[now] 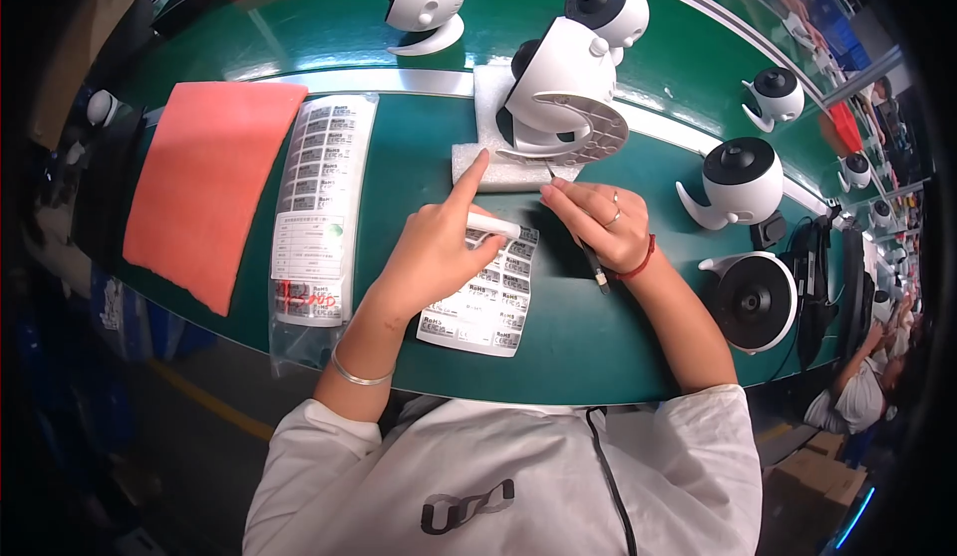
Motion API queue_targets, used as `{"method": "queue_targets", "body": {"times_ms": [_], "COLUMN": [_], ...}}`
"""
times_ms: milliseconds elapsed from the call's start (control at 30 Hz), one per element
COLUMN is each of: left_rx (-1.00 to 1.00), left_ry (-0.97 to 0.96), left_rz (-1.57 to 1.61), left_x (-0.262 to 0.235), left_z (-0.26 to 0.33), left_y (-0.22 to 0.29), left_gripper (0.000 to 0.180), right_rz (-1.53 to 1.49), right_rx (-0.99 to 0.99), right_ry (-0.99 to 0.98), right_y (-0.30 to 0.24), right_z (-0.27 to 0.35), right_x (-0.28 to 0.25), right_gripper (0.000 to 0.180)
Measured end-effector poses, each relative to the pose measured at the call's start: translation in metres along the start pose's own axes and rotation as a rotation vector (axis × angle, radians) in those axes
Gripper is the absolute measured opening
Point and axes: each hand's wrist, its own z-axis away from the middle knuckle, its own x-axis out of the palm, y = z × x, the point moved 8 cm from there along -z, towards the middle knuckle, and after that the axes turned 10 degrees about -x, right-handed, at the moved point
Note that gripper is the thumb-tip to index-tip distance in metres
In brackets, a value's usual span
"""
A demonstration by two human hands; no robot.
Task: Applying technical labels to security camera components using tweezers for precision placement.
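A white round-bodied camera [570,78] lies tilted on a white foam block [469,169], the underside of its round base turned toward me. My left hand [434,252] holds a sheet of silver labels [474,322] with a curled upper edge, the thumb lying on it. Its index finger stretches forward to the foam, near the base. In my right hand [605,222] is a slim pen-like tool [597,265], pinched between thumb and fingers. Its thin tip points at the edge of the base; I cannot tell whether it touches.
Left on the green table [399,157] lie an orange foam sheet [214,182] and a bagged stack of labels [317,197]. More white cameras stand at the back [427,3] and on the right [743,182], one with its black face upward [753,302]. Other people are at the far right.
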Motion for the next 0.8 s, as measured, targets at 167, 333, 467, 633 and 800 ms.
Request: {"method": "queue_targets", "body": {"times_ms": [167,333,467,633,800], "left_rx": [-0.031,-0.033,-0.038,-0.072,-0.037], "left_ry": [-0.033,-0.050,-0.053,-0.066,-0.037], "left_rz": [-0.024,-0.026,-0.020,-0.017,-0.055], "left_x": [0.004,0.007,0.007,0.007,0.005], "left_z": [-0.001,-0.002,-0.002,-0.003,-0.001], "left_y": [-0.002,-0.004,-0.004,-0.006,-0.003], "left_gripper": [0.085,0.086,0.087,0.087,0.088], "right_rz": [0.023,0.002,0.010,-0.088,-0.087], "right_rx": [0.011,0.028,0.030,0.353,0.445], "right_ry": [0.024,-0.006,-0.012,0.110,0.235], "right_y": [0.003,0.002,0.000,0.015,0.016], "right_z": [-0.002,-0.001,0.004,0.002,0.008], "right_x": [-0.001,0.004,0.009,0.000,-0.005], "right_gripper": [0.030,0.029,0.029,0.021,0.021]}}
